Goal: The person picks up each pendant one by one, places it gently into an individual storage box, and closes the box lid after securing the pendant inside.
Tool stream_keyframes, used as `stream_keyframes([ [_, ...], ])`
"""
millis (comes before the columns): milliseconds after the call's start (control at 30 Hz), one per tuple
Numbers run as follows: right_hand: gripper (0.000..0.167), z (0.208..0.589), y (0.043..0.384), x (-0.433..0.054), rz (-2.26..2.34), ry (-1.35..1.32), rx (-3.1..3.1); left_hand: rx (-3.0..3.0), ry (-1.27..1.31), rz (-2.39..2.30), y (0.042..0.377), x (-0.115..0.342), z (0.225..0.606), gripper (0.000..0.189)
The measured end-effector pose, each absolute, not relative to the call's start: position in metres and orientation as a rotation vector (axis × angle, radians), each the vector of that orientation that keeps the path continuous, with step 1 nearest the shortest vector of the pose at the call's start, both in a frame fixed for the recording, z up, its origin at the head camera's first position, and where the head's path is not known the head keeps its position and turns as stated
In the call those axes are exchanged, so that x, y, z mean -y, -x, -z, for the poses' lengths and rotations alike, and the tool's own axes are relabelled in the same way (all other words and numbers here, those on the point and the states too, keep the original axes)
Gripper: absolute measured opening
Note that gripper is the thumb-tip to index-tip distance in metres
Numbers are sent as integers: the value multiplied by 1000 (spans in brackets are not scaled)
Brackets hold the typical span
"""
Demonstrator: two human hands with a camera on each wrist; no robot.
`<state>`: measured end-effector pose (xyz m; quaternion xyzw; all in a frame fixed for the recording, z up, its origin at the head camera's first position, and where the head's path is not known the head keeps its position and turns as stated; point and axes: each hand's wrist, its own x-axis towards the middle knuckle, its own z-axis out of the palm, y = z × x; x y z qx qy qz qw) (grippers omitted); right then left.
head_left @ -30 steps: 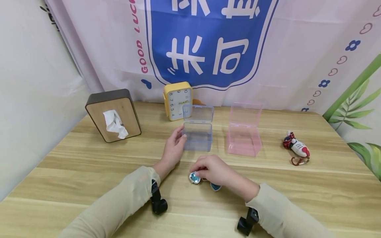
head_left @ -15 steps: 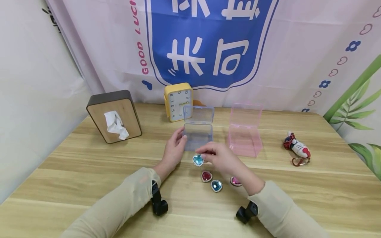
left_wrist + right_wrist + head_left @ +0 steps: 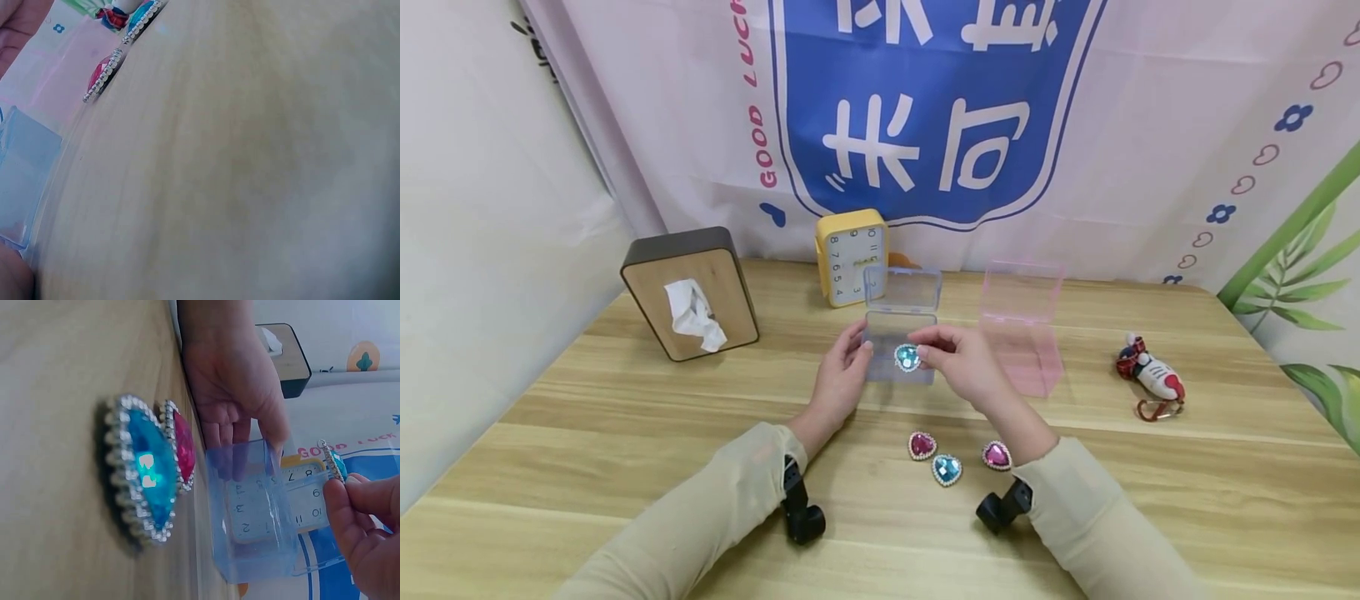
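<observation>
My right hand (image 3: pixel 967 367) pinches a light-blue heart-shaped gem (image 3: pixel 907 357) with a beaded silver edge between thumb and fingertips. In the head view it overlaps the front of a clear blue plastic box (image 3: pixel 886 372), whose lid (image 3: pixel 902 290) stands raised. The right wrist view shows the gem (image 3: pixel 337 464) above the box's opening. My left hand (image 3: pixel 841 377) rests against the box's left side, fingers fairly straight along the wall and thumb near the rim. Nearer me lie a dark-pink heart gem (image 3: pixel 922 446), a blue heart gem (image 3: pixel 947 470) and a magenta heart gem (image 3: pixel 997 455).
A clear pink box (image 3: pixel 1033 382) with its lid up stands right of the blue one. Behind the blue box is a yellow clock (image 3: pixel 847 265). A tissue box (image 3: pixel 733 304) stands at the left, and a small plush keychain (image 3: pixel 1157 377) lies at the right.
My right hand has lifted the light-blue gem off the table and carried it away from me to the blue box. The gems left behind are uncovered. My left hand has stayed at the box.
</observation>
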<state>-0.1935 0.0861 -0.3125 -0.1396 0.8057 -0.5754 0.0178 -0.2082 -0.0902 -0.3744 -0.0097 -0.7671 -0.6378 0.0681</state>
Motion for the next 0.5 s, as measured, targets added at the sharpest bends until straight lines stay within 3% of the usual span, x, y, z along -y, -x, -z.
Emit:
stream_keyframes([
  [500,17,317,219,-77,1736,262,-2619,2318,7,1922,209,90,374,41],
])
